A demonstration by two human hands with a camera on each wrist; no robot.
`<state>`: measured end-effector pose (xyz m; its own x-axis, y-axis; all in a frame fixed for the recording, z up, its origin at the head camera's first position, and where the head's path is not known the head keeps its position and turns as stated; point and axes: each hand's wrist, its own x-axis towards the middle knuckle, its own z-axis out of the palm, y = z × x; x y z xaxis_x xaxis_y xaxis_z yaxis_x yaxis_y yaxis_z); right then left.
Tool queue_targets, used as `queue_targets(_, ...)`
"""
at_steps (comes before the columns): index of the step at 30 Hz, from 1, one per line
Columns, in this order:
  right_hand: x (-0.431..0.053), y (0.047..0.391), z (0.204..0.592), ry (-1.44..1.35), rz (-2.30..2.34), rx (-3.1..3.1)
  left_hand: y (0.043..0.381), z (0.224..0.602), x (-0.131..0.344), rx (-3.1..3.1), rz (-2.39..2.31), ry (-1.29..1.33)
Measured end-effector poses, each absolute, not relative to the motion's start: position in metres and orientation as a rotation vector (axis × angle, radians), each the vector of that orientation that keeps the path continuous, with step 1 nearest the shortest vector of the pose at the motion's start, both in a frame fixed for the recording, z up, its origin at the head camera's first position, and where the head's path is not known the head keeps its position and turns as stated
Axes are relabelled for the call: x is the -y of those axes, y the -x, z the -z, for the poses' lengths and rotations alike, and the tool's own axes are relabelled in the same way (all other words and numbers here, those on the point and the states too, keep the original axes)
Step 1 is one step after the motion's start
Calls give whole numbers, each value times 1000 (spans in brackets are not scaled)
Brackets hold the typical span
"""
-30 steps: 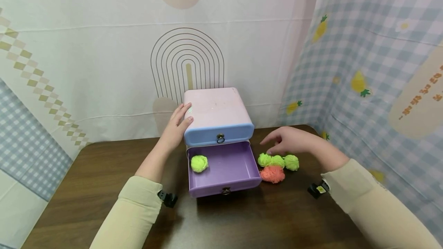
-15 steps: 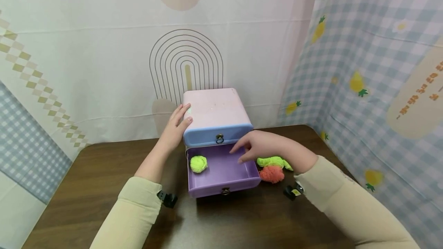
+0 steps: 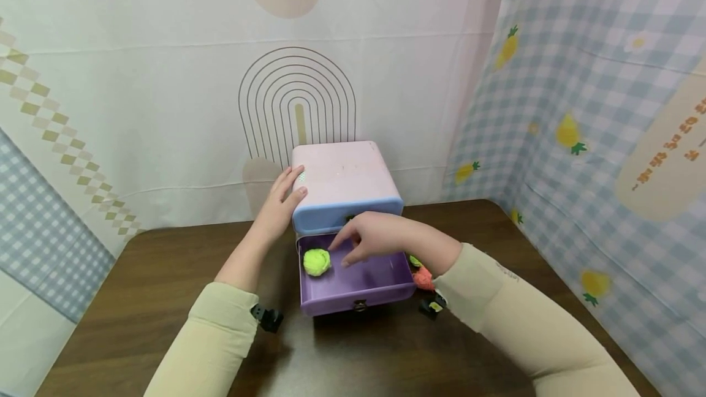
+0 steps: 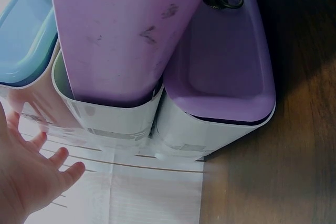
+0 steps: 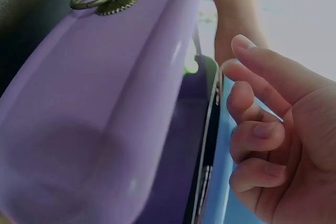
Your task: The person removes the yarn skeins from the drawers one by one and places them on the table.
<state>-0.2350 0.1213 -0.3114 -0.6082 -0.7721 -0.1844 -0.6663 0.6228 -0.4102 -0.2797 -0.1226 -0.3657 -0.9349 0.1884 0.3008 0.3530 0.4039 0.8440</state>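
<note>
A small drawer cabinet with a pink top [image 3: 347, 170] stands at the middle of the table. Its purple drawer [image 3: 364, 280] is pulled out, holding a bright yellow-green yarn ball [image 3: 317, 262] at the left. My left hand [image 3: 274, 208] rests on the cabinet's upper left edge, fingers spread. Over the drawer hovers my right hand [image 3: 379, 234], fingers loosely bent and holding nothing, its fingertips close to the yarn ball's right side. In the right wrist view, several of its fingers [image 5: 257, 137] curl beside the blue drawer front [image 3: 317, 219].
Right of the drawer lie a coral yarn ball [image 3: 423, 279] and green yarn [image 3: 415, 261], mostly hidden by my right arm. Beneath the pulled-out drawer, the left wrist view shows another purple drawer [image 4: 226, 61], closed, with a ring handle. Fabric-covered walls [image 3: 165, 97] stand behind.
My right hand has moved left from above the yarn on the table to over the purple drawer, near the yarn ball inside. The left hand has stayed on the cabinet.
</note>
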Motion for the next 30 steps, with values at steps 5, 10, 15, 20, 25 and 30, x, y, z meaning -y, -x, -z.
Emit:
queue_targets(5,-106,236,315,1186,353,-2528,278,364,123,2503,1557,479)
queue_targets(10,-93,235,319,1169,268,-2572,278,365,123,2511,1548,484)
queue_targets(15,-82,233,324,1078,160,-2602,279,365,122,2507,1543,495)
queue_targets(20,-73,231,330,1019,76,-2607,280,366,123,2494,1546,503)
queue_targets(25,-67,231,334,977,41,-2613,273,358,120,2485,1578,516)
queue_targets(30,-62,231,335,963,-40,-2633,252,335,114,2489,1597,517)
